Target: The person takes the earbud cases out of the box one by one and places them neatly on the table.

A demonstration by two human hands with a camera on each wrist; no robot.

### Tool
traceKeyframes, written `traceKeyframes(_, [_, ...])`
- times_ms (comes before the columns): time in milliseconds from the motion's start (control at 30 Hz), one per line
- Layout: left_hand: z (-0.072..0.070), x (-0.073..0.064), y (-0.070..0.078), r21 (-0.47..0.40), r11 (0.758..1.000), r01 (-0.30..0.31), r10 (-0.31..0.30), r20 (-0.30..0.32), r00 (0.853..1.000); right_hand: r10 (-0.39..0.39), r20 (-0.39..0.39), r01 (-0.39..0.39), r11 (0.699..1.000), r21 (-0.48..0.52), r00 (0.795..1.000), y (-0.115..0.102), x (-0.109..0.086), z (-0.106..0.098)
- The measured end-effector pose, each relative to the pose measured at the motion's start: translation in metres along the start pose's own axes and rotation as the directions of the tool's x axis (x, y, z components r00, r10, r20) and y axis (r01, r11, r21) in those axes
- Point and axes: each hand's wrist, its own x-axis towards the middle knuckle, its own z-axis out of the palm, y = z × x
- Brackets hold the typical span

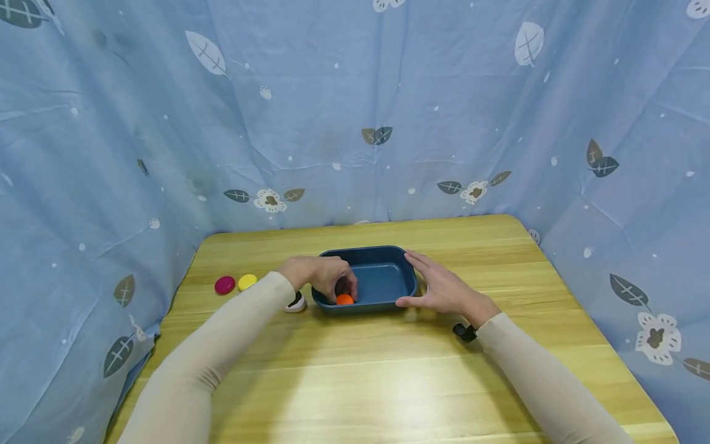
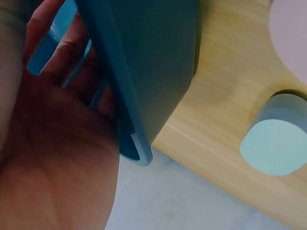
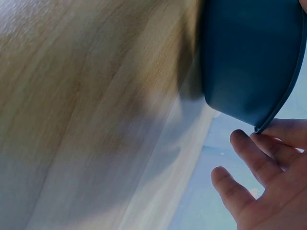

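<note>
A dark blue rectangular box (image 1: 383,280) stands on the wooden table. My left hand (image 1: 327,274) reaches over its left end and down inside, thumb and fingers bent around an orange round piece (image 1: 345,299) near the front wall. In the left wrist view, the box wall and the hand itself hide that piece. At the opposite end, my right hand (image 1: 440,287) is spread around the corners, its fingers fairly straight. One fingertip touches the rim in the right wrist view, while other fingers (image 3: 254,155) stand apart from the wall.
Left of the box lie a magenta round piece (image 1: 224,285) and a yellow round piece (image 1: 247,282). A pale pink round piece (image 1: 296,307) sits by my left wrist, partly covered by something black. Blue patterned curtain (image 1: 355,123) hangs behind the table (image 1: 355,382) and along both sides.
</note>
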Motion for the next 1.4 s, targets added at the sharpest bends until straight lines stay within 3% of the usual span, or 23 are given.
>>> traceKeyframes(667, [0.003, 0.002, -0.004, 0.032, 0.999, -0.017, 0.018, -0.041, 0.999, 0.010, -0.005, -0.010, 1.000, -0.007, 1.000, -0.001, 0.001, 0.001])
traceKeyframes(967, [0.002, -0.006, -0.004, 0.029, 1.000, -0.006, 0.010, -0.120, 0.993, 0.019, -0.002, -0.019, 1.000, -0.009, 1.000, -0.002, 0.001, 0.000])
traceKeyframes(1200, [-0.004, -0.020, -0.002, 0.036, 0.999, -0.033, 0.041, -0.230, 0.972, 0.016, -0.003, -0.016, 1.000, -0.010, 1.000, -0.002, 0.001, 0.000])
traceKeyframes(1400, [-0.004, -0.037, 0.005, 0.153, 0.988, 0.002, 0.054, -0.360, 0.931, 0.005, -0.001, -0.005, 1.000, -0.018, 1.000, -0.002, 0.001, 0.002])
